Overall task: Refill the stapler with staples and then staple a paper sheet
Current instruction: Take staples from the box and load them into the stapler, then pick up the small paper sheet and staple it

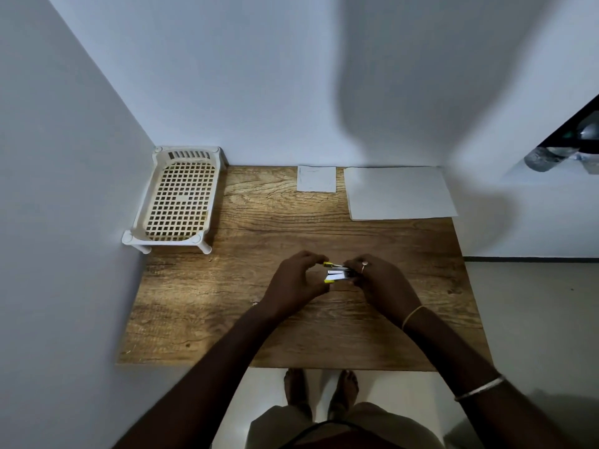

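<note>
two hands meet over the middle of the wooden table point(201, 319), both on the small stapler point(338, 275). left hand point(296, 280): fingers curled, thumb and forefinger pinching the yellow-tipped end. right hand point(381, 280) (ring on one finger): fingers wrapped round the opposite end, gripping the body. the stapler appears hinged open, with a thin yellow-tipped arm above and a pale channel below, but it is too small to tell whether any staples sit in it. judged step: the refill, not yet the stapling.

paper sheet point(400, 193) lies flat at the far right of the table, well apart from the hands. a smaller white square point(316, 178) lies just beside it, to its left. cream slotted tray point(178, 196) stands in the far left corner.

to do this step well: hold the base steady with the right hand so it cannot twist, open the top fully, seat the strip legs-down and flush in the channel, then close until it catches — no forcing. risk: a crooked or broken strip jams the first staple.
</note>
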Motion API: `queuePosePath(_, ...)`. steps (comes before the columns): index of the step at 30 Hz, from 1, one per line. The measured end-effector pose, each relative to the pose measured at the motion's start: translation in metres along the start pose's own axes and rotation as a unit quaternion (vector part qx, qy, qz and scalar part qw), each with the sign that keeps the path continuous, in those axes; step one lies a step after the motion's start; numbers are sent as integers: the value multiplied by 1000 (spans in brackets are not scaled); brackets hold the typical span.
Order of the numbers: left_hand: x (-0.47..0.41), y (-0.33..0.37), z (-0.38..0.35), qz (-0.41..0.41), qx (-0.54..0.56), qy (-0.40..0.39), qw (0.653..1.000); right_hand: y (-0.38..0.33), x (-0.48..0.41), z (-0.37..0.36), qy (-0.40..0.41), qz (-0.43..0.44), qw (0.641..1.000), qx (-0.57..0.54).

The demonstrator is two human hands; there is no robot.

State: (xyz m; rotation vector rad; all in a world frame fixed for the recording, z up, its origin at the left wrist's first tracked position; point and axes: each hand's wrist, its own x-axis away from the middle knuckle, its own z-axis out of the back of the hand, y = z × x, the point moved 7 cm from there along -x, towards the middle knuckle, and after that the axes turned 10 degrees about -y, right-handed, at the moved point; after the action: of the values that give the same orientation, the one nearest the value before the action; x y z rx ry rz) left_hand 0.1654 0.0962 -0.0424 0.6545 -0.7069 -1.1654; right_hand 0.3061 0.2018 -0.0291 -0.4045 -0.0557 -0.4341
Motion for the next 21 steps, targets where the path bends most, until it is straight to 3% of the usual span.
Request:
queuePosePath(8,-9,-12,-29,38,-124,-13,991,17,2,-28,-15,-30,999,13)
queuePosePath(21,-19,-33,-48,83,-156,-36,984,28,-1,-43,-43,-48,998,9)
